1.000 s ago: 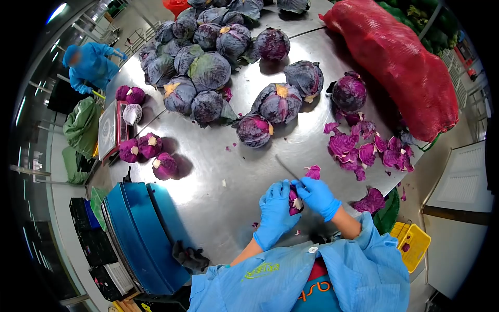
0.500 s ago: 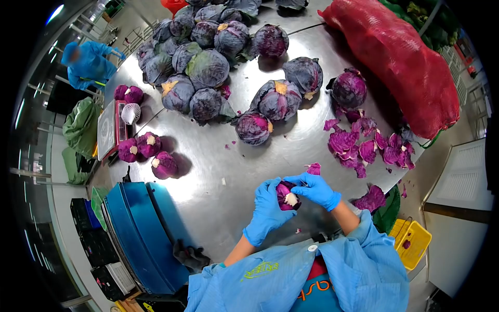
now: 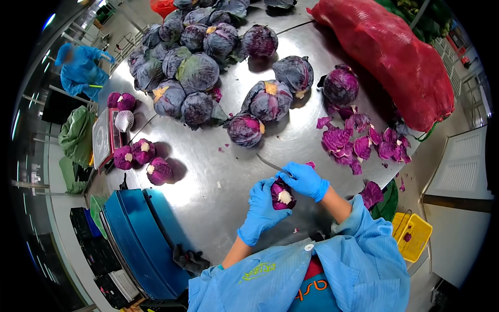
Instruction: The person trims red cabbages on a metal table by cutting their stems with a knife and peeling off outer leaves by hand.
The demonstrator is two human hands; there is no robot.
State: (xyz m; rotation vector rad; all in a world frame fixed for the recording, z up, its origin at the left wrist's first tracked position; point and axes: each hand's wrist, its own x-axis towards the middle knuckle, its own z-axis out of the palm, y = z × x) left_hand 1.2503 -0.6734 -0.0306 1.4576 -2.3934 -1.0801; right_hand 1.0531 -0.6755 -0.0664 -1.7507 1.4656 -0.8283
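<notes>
A small purple cabbage (image 3: 282, 197) with a pale cut stem is gripped in my left hand (image 3: 260, 210), which wears a blue glove. My right hand (image 3: 306, 181), also gloved, closes round a knife (image 3: 270, 164) whose thin dark blade points away to the upper left. The fingers of that hand sit against the cabbage's upper side; its handle is hidden in the glove. Beyond my hands lies an untrimmed cabbage (image 3: 245, 129). Loose purple leaves (image 3: 340, 143) are heaped to the right, and another leaf piece (image 3: 371, 195) rests near my right forearm.
Many dark cabbages (image 3: 197, 72) are piled at the back left of the steel table (image 3: 208, 161). Trimmed cabbages (image 3: 159, 171) lie near a scale (image 3: 106, 132). A full red mesh sack (image 3: 390, 62) lies at right. A yellow basket (image 3: 416, 236) stands below. A co-worker (image 3: 80, 70) stands far left.
My right hand has shifted slightly left and upward on the cabbage, and the knife blade now shows beyond it. The cabbage has turned a little in my left hand. The whole view has shifted slightly.
</notes>
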